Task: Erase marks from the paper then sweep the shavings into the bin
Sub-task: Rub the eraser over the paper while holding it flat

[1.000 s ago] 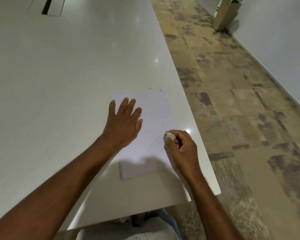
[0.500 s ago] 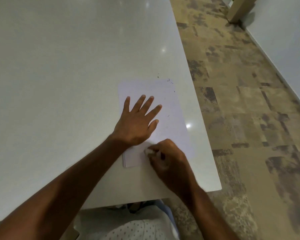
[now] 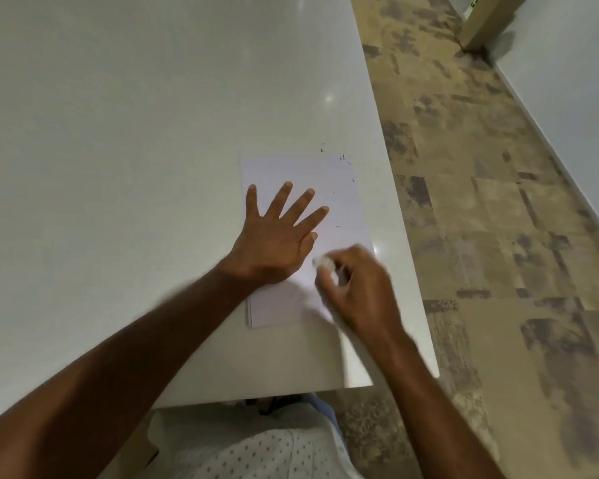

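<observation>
A white sheet of paper (image 3: pixel 339 191) lies near the right edge of the white table (image 3: pixel 135 150). My left hand (image 3: pixel 277 240) rests flat on the paper's left side with its fingers spread. My right hand (image 3: pixel 357 288) is closed around a small white eraser (image 3: pixel 323 262), which is pressed on the lower middle of the sheet; the hand is blurred. Dark shavings (image 3: pixel 343 158) lie scattered at the paper's far right corner and on the table just beyond it. A few faint marks (image 3: pixel 338 226) show on the paper's right part.
The table's right edge (image 3: pixel 405 236) runs close beside the paper, with patterned floor (image 3: pixel 498 219) beyond. A tan planter box (image 3: pixel 488 20) stands against the white wall at the far right. No bin is in view.
My right hand with the eraser swept left along the paper's near end, then back toward the middle. My left hand stays flat on the sheet, fingers spreading wider. The camera tilted down.
</observation>
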Demonstrator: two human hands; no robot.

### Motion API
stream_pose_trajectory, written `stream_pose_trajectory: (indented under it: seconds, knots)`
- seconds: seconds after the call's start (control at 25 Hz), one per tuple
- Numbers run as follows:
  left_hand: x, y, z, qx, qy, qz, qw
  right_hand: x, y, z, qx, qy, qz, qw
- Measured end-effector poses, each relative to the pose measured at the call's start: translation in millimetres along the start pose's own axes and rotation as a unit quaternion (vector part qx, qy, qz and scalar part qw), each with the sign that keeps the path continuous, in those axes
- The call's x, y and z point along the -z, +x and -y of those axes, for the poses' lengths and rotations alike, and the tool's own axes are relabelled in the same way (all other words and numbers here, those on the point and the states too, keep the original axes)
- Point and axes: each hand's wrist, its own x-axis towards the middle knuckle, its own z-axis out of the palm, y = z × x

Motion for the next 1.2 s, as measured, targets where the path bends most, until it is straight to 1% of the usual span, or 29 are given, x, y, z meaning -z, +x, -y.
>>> stream_pose_trajectory:
  seconds: [0.08, 0.12, 0.16, 0.2, 0.24, 0.28, 0.32, 0.36, 0.44, 0.48, 0.52, 0.56, 0.6, 0.64, 0.68, 0.72, 0.76, 0.8, 0.84, 0.88, 0.92, 0.96, 1.0, 1.04, 1.08, 1.12, 1.2]
  knots:
    - [2, 1, 1, -0.002, 0.000, 0.003, 1.000, 20, 37, -5, -0.036, 0.000, -0.088, 0.996]
    - [3, 0, 1, -0.001, 0.005, 0.000, 1.000, 15, 39, -7, -0.035, 0.010, -0.093, 0.995]
    - [4, -1, 2, -0.001, 0.012, -0.006, 1.000, 7, 29, -5, -0.030, 0.004, -0.077, 0.997]
    - [4, -1, 1, -0.004, 0.019, -0.012, 1.000, -7, 5, 0, -0.015, 0.006, -0.040, 0.999]
    - [3, -1, 1, -0.005, 0.023, -0.016, 1.000, -19, -23, 7, 0.019, -0.001, -0.003, 1.000]
    - [1, -2, 1, -0.005, 0.024, -0.018, 1.000, -25, -38, 5, 0.064, -0.008, 0.015, 0.998]
    - [1, -1, 2, -0.005, 0.023, -0.015, 1.000, -19, -33, 3, 0.075, -0.002, 0.031, 0.997]
    - [1, -1, 2, -0.005, 0.021, -0.013, 1.000, -11, -14, -3, 0.047, 0.005, 0.028, 0.998]
    - [2, -1, 3, -0.005, 0.017, -0.015, 1.000, 11, 30, -9, -0.014, 0.000, -0.051, 0.999]
    - [3, -2, 3, -0.005, 0.017, -0.015, 1.000, 17, 39, -11, -0.028, 0.008, -0.080, 0.996]
    - [4, -2, 3, -0.004, 0.020, -0.014, 1.000, 15, 37, -9, -0.028, 0.015, -0.076, 0.997]
    - [5, -3, 2, -0.002, 0.024, -0.010, 1.000, 7, 22, -5, -0.012, 0.008, -0.045, 0.999]
    - [6, -3, 1, 0.000, 0.027, -0.004, 1.000, -6, -5, 4, 0.025, -0.003, 0.016, 1.000]
    - [6, -3, 1, -0.001, 0.029, 0.001, 1.000, -15, -28, 10, 0.080, -0.013, 0.070, 0.994]
    - [5, -2, 2, -0.002, 0.031, 0.002, 1.000, -16, -34, 7, 0.115, -0.012, 0.095, 0.989]
    - [6, -1, 3, -0.004, 0.030, 0.002, 1.000, -12, -21, 3, 0.105, -0.003, 0.092, 0.990]
    - [6, -2, 2, -0.006, 0.026, 0.000, 1.000, -4, 3, -7, 0.069, -0.001, 0.053, 0.996]
    - [6, -2, 2, -0.007, 0.022, -0.003, 1.000, 9, 25, -12, 0.032, -0.002, -0.007, 0.999]
    - [6, -2, 1, -0.004, 0.019, -0.005, 1.000, 16, 40, -15, 0.008, 0.002, -0.049, 0.999]
    - [4, -3, 1, -0.002, 0.019, -0.008, 1.000, 18, 40, -17, 0.004, 0.009, -0.060, 0.998]
    - [4, -3, 1, -0.001, 0.021, -0.010, 1.000, 13, 29, -12, 0.015, 0.008, -0.043, 0.999]
    - [3, -3, 1, -0.001, 0.024, -0.010, 1.000, -1, 5, -5, 0.049, -0.005, -0.005, 0.999]
    - [3, -2, 2, -0.002, 0.024, -0.006, 1.000, -12, -21, -1, 0.103, -0.008, 0.032, 0.994]
    - [2, -1, 2, -0.003, 0.022, -0.001, 1.000, -15, -32, -5, 0.147, 0.002, 0.050, 0.988]
    - [3, -1, 2, -0.001, 0.019, 0.001, 1.000, -8, -24, -8, 0.136, 0.020, 0.060, 0.989]
    - [3, -2, 1, 0.001, 0.017, -0.001, 1.000, 1, -3, -17, 0.098, 0.020, 0.036, 0.994]
    - [2, -2, 0, 0.002, 0.016, -0.010, 1.000, 20, 37, -27, 0.024, -0.008, -0.050, 0.998]
